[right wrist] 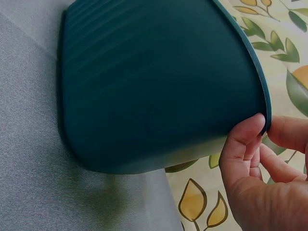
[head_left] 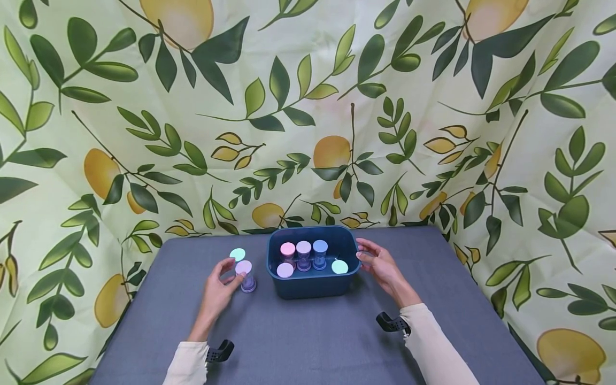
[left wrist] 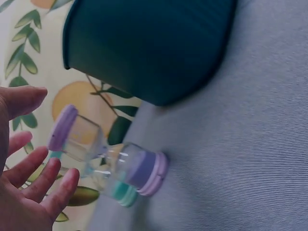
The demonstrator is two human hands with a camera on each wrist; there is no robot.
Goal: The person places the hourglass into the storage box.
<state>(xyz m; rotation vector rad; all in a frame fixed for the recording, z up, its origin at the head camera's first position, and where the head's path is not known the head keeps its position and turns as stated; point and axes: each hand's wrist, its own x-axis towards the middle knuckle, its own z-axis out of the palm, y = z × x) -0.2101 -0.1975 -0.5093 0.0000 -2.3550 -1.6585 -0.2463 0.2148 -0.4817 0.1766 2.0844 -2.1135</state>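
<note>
A purple-capped sand timer [head_left: 247, 282] stands upright on the table, purple sand in its lower bulb in the left wrist view. My left hand [head_left: 218, 291] is around its top, thumb and fingers spread; in the left wrist view the left hand [left wrist: 31, 178] shows a gap to the purple cap [left wrist: 62, 127]. Just behind stands a mint-capped sand timer [head_left: 237, 254], partly hidden. My right hand [head_left: 382, 267] pinches the right rim of a dark teal bin [head_left: 310, 291] between thumb and fingers, plainly seen in the right wrist view.
Inside the bin are several sand timers: a pink one [head_left: 287, 248], a purple one [head_left: 303, 247], a blue one [head_left: 320, 246], a lilac-capped one [head_left: 285, 270] and a mint-capped one [head_left: 339, 267]. A grey cloth [head_left: 308, 342] covers the table. Leaf-patterned fabric [head_left: 289, 133] hangs behind it.
</note>
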